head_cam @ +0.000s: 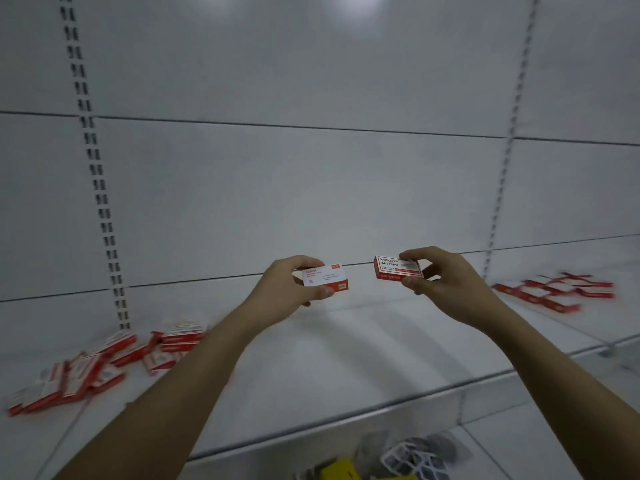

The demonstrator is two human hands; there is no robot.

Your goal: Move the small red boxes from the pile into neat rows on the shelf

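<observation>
Far to your left, the loose pile of small red-and-white cardboard boxes [93, 368] lies jumbled on the white metal shelf [329, 368], close to the slotted upright [104, 216]; your left hand [294, 285] is raised above the middle of the shelf, grasping one small red-and-white box [327, 279] between thumb and curled fingers, pale face up, long axis running left to right; just beside it but not touching, your right hand [446, 282] pinches a second small red box with printed lettering [398, 269], thumb below and fingers over the top, its long axis also roughly left to right, tilted a little; further right and well apart from both hands, the started rows of flat red boxes [554, 291] lie on the shelf near the second upright; so the rows lie to the right of both hands, and your right hand is the nearer, which I judge should place first, keeping the box's long axis in line with those already laid; the shelf is bare white between pile and rows, backed by white panels; below its front edge, yellow and grey packets [391, 462] show, blurred
</observation>
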